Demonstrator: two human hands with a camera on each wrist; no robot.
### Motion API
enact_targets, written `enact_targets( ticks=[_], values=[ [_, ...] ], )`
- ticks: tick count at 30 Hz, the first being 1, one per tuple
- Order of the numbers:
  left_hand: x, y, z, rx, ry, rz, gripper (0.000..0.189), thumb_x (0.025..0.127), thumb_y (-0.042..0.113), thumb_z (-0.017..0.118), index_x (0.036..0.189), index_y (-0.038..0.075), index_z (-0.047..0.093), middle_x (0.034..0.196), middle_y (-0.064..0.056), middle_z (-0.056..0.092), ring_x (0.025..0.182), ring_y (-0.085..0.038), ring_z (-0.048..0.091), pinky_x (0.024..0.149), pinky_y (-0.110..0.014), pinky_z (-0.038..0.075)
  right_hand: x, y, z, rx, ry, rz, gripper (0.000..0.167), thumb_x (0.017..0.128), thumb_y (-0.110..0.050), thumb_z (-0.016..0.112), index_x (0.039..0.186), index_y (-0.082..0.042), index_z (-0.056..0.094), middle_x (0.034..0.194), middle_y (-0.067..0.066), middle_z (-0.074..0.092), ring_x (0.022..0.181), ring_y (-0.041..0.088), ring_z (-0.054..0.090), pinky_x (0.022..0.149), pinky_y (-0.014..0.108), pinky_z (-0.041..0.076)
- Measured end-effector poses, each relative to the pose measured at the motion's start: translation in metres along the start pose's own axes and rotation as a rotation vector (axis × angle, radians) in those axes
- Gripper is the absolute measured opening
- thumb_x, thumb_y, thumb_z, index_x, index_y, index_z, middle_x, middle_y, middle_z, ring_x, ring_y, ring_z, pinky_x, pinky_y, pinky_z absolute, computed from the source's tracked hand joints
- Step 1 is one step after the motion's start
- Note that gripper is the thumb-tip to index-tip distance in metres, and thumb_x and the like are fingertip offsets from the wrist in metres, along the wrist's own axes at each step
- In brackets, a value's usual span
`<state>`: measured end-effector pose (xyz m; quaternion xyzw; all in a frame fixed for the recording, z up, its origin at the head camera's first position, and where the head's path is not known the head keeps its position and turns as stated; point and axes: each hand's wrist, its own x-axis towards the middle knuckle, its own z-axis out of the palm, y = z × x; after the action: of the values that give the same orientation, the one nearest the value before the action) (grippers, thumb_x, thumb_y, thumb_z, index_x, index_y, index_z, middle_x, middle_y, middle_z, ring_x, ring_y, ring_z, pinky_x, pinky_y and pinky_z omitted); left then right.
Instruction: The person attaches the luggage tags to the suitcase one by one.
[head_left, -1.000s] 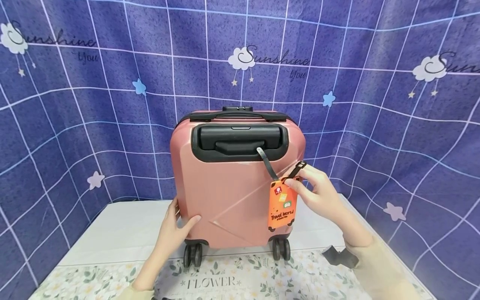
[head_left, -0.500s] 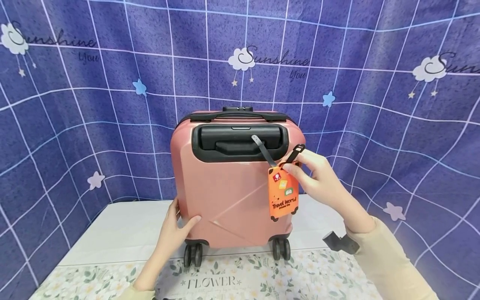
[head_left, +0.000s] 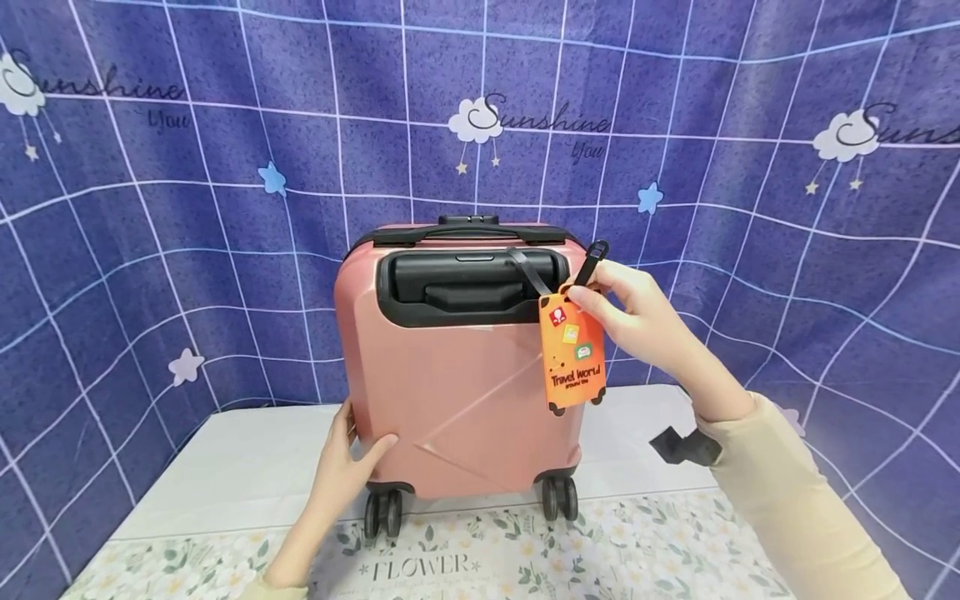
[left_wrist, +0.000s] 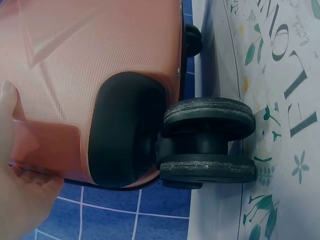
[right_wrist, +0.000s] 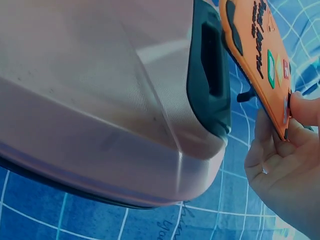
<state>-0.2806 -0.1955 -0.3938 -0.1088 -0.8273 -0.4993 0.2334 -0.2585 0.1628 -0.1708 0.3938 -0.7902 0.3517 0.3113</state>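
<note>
A pink hard-shell suitcase [head_left: 465, 392] stands upright on its black wheels [left_wrist: 210, 120]. My left hand [head_left: 347, 454] grips its lower left side, thumb on the front face and fingers round the edge. Between thumb and fingers my right hand [head_left: 630, 312] pinches the top of an orange luggage tag [head_left: 573, 354] printed "Travel World". The tag hangs in front of the suitcase's upper right. Its black strap is undone: the buckle end [head_left: 596, 252] sticks up above my fingers, and the loose end [head_left: 527, 268] points up and left across the recessed handle [head_left: 474, 282].
On top of the suitcase are a black carry handle [head_left: 468, 233] and a combination lock [head_left: 468, 219]. Underneath lies a white surface with a floral cloth [head_left: 637, 542] at the front. A blue grid-patterned curtain [head_left: 225, 250] encloses the back and sides.
My right hand has raised the luggage tag, from low on the suitcase front to the level of the recessed handle. My left hand keeps its grip. The head view has shifted slightly.
</note>
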Motion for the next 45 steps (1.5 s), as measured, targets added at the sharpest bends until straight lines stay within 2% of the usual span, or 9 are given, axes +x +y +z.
enact_targets(
  ticks=[6,14,21,27,37,41,45],
  values=[
    [-0.001,-0.002,0.0,0.003,0.009,-0.001,0.09,0.086,0.024,0.069,0.149,0.002,0.01,0.15,-0.024,0.023,0.136,-0.04,0.031,0.111,-0.042,0.028,0.016,0.002,-0.005,-0.005,-0.059,0.064,0.01,0.092,-0.006,0.056,0.09,0.0,0.064,0.081,0.006,0.057,0.072,0.01,0.054,0.064,0.019,0.045],
    [-0.001,-0.003,0.002,0.011,0.019,0.021,0.088,0.086,0.024,0.069,0.149,0.001,0.012,0.149,-0.024,0.025,0.135,-0.039,0.033,0.11,-0.04,0.028,0.035,0.002,-0.007,0.04,-0.137,0.201,0.015,0.093,-0.012,0.055,0.095,0.001,0.063,0.084,0.012,0.06,0.068,0.012,0.055,0.062,0.02,0.047],
    [-0.002,-0.002,0.001,0.006,0.023,0.031,0.088,0.086,0.023,0.069,0.148,-0.001,0.012,0.149,-0.025,0.025,0.134,-0.04,0.033,0.11,-0.045,0.029,0.05,0.004,-0.008,0.091,-0.196,0.274,0.021,0.095,-0.016,0.053,0.1,0.003,0.062,0.079,0.006,0.059,0.067,0.011,0.056,0.062,0.022,0.049],
    [-0.002,-0.002,0.0,0.015,0.027,0.041,0.087,0.086,0.022,0.069,0.148,-0.002,0.012,0.148,-0.025,0.026,0.133,-0.039,0.035,0.108,-0.039,0.029,0.06,0.003,-0.007,0.138,-0.228,0.342,0.024,0.096,-0.018,0.052,0.1,0.003,0.063,0.077,0.004,0.061,0.07,0.014,0.057,0.062,0.024,0.05],
    [-0.002,-0.002,0.001,0.022,0.03,0.046,0.087,0.086,0.022,0.069,0.148,-0.001,0.013,0.148,-0.023,0.026,0.133,-0.038,0.036,0.109,-0.039,0.029,0.068,0.002,-0.005,0.204,-0.203,0.353,0.023,0.095,-0.017,0.052,0.078,-0.003,0.059,0.065,-0.002,0.057,0.062,0.012,0.055,0.056,0.024,0.047],
    [-0.003,-0.002,0.001,0.027,0.033,0.052,0.086,0.086,0.022,0.069,0.148,-0.001,0.014,0.147,-0.024,0.028,0.133,-0.038,0.036,0.108,-0.04,0.029,0.072,0.002,-0.003,0.185,-0.224,0.358,0.023,0.094,-0.018,0.052,0.077,-0.004,0.058,0.064,-0.002,0.057,0.062,0.012,0.055,0.058,0.025,0.046],
    [-0.004,-0.002,0.001,0.027,0.035,0.055,0.086,0.086,0.022,0.069,0.148,-0.002,0.014,0.146,-0.025,0.028,0.132,-0.039,0.036,0.108,-0.04,0.029,0.077,0.002,-0.001,0.242,-0.269,0.366,0.022,0.095,-0.017,0.051,0.08,-0.003,0.058,0.067,-0.001,0.058,0.063,0.012,0.056,0.059,0.025,0.047]
  ],
)
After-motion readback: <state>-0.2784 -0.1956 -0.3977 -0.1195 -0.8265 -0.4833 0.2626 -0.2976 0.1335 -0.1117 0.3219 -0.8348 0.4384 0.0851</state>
